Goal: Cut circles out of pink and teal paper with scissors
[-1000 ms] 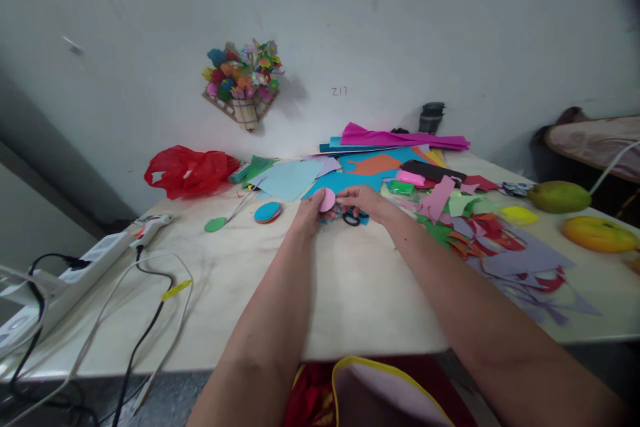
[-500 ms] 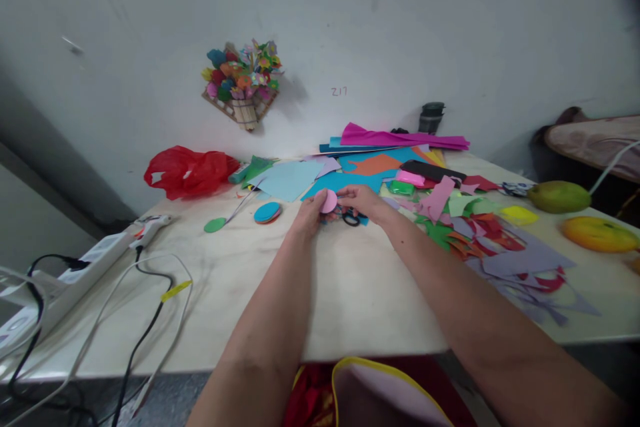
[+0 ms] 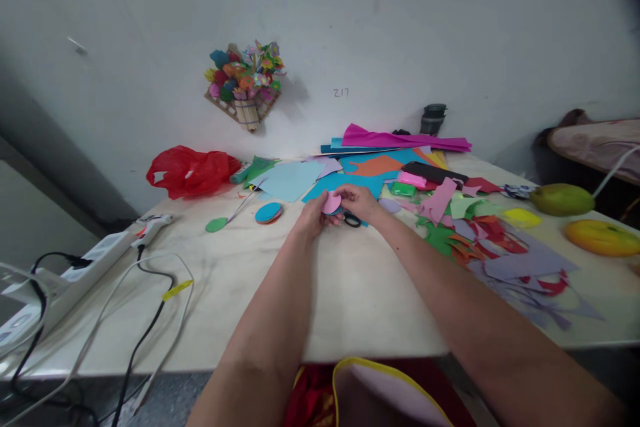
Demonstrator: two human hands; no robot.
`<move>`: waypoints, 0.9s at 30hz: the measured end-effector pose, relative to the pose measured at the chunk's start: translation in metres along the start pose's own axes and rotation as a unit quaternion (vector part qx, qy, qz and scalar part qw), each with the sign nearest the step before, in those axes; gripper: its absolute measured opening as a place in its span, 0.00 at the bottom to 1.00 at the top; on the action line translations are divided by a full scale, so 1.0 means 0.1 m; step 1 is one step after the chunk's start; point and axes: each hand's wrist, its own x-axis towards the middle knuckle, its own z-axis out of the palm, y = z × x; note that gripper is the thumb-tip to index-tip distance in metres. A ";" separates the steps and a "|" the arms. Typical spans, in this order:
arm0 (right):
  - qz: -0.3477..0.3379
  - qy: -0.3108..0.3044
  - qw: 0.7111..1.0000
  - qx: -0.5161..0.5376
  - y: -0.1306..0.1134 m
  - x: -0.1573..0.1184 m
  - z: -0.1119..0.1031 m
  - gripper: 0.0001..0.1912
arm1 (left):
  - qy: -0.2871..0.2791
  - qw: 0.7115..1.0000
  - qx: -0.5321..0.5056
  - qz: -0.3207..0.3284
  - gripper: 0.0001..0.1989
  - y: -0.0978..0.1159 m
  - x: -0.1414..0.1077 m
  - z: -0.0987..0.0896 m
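Between both hands is a pink paper circle (image 3: 331, 203), held a little above the table. My left hand (image 3: 314, 212) pinches its left side, thumb on top. My right hand (image 3: 359, 201) has its fingertips closed on the circle's right edge. Just below the right hand lie scissors, of which a black handle loop (image 3: 352, 219) shows; their blades are hidden. A stack of paper circles (image 3: 269, 213) with a blue one on top sits left of my left hand. Farther left lies a green paper circle (image 3: 217, 225).
Coloured paper sheets (image 3: 293, 180) lie behind my hands. Paper scraps (image 3: 520, 257), a black phone (image 3: 434, 173) and a green mango-like fruit (image 3: 563, 199) are to the right. A red plastic bag (image 3: 193, 172), a power strip (image 3: 75, 283) and cables occupy the left. A dark cup (image 3: 433, 119) stands behind.
My right hand has shifted slightly left, onto the edge of the pink circle, which now looks bent or turned at its right side. The whole view has moved a little.
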 end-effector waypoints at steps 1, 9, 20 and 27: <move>0.001 0.000 1.000 0.004 -0.01 0.00 0.00 0.05 | -0.003 1.000 0.002 -0.003 0.25 0.01 0.00 0.00; 0.014 0.043 0.998 0.036 -0.04 0.00 0.02 0.04 | -0.028 0.998 -0.056 -0.006 0.18 0.07 -0.04 -0.12; 0.039 0.080 0.996 0.006 -0.01 0.00 0.06 0.04 | -0.001 0.999 -0.044 0.030 0.08 0.05 -0.08 -0.14; 0.065 0.118 0.991 0.016 0.02 -0.01 0.06 0.12 | 0.135 0.985 0.008 0.106 0.12 0.11 -0.06 -0.17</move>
